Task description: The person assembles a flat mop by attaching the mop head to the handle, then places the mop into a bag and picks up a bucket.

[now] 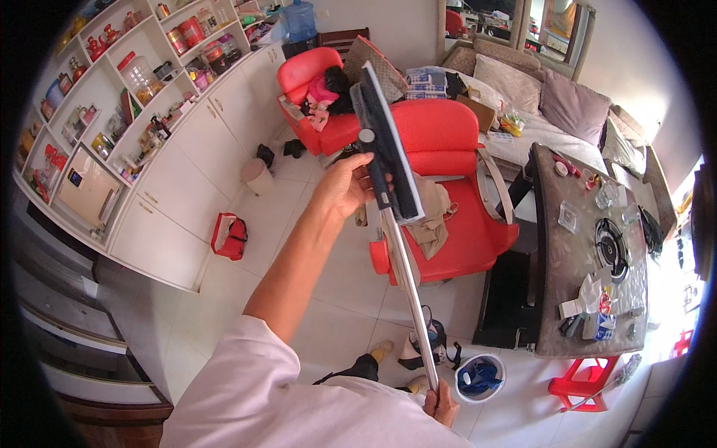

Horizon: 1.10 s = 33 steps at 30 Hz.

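Note:
A long-handled window squeegee is raised in front of me, its dark head with a pale edge tilted upward. My left hand is closed round the neck just below the head, the thumb near a round grey knob. From there the silver pole slants down to the lower end, where my right hand grips it close to my body. Part of the right hand's fingers is hidden. Behind the squeegee stands a red armchair with a beige cloth on its seat.
White shelves and cabinets line the left. A red bag lies on the tiled floor. At right is a cluttered table with a gas burner. A white bucket and a red stool stand low right; a sofa is behind.

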Each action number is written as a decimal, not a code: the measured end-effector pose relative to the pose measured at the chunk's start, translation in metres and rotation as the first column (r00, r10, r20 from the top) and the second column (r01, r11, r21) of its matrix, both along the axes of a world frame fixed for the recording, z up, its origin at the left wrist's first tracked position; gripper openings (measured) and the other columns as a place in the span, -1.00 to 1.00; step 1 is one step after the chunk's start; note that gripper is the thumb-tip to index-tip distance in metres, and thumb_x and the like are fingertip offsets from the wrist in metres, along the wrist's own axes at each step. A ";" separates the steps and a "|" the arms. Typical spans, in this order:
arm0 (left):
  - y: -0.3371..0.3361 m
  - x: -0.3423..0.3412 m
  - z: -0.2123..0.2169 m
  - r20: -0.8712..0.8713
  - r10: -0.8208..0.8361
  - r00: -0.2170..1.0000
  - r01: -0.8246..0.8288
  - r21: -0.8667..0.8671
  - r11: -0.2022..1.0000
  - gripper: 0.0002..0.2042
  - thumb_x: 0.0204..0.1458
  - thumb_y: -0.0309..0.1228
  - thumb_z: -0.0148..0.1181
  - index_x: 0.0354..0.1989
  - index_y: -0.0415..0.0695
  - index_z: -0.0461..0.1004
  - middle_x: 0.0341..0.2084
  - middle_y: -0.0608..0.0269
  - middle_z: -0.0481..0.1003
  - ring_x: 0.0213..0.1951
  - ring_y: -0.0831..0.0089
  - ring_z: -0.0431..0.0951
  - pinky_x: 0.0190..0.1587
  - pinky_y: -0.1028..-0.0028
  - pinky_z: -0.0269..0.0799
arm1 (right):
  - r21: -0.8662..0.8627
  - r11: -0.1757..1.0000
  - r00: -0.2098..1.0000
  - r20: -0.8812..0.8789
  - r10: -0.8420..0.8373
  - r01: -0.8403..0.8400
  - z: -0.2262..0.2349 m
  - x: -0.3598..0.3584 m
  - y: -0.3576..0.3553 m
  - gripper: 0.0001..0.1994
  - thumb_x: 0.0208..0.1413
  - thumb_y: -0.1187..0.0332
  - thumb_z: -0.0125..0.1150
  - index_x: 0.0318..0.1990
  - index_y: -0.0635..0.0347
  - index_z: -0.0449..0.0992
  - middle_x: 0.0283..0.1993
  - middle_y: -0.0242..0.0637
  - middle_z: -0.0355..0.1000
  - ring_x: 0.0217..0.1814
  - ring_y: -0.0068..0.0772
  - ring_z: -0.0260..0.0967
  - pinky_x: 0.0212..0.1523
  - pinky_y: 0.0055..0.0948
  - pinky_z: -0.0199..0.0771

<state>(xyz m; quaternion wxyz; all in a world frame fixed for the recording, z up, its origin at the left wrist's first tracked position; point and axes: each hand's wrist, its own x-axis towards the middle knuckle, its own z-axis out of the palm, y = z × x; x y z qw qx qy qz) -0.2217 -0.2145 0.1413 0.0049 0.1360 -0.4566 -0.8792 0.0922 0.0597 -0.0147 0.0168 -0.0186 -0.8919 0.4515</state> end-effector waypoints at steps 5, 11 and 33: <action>0.005 -0.012 -0.009 -0.078 0.073 0.994 -0.078 -0.063 0.995 -0.63 -0.05 -0.08 0.18 -0.53 -0.12 0.26 -0.68 0.31 0.26 -0.70 0.47 0.35 -0.71 0.40 0.32 | 0.036 0.999 0.999 -0.031 0.013 -0.012 0.000 0.000 0.001 -0.72 0.10 0.20 0.00 -0.15 0.20 0.38 -0.64 -0.11 0.31 -0.66 -0.19 0.33 -0.61 -0.34 0.29; 0.027 -0.004 -0.006 -0.154 0.156 0.976 -0.184 -0.187 0.965 -0.60 0.04 0.02 0.02 -0.55 -0.07 0.18 -0.79 0.42 0.15 -0.81 0.57 0.21 -0.83 0.53 0.15 | -0.050 0.998 0.996 0.087 0.027 -0.023 0.003 0.001 0.001 -0.69 0.11 0.13 -0.03 -0.21 0.20 0.40 -0.64 -0.12 0.31 -0.65 -0.22 0.33 -0.59 -0.31 0.30; 0.039 0.005 -0.045 -0.228 -0.051 0.972 0.093 0.179 0.979 -0.67 0.09 -0.08 0.00 -0.58 -0.02 0.22 -0.81 0.53 0.10 -0.80 0.71 0.13 -0.82 0.68 0.04 | -0.766 0.618 0.679 0.550 0.487 0.178 0.023 -0.021 0.013 -0.59 0.22 0.08 -0.17 -0.19 0.32 0.39 -0.65 -0.52 0.08 -0.61 -0.70 -0.08 -0.59 -0.66 -0.09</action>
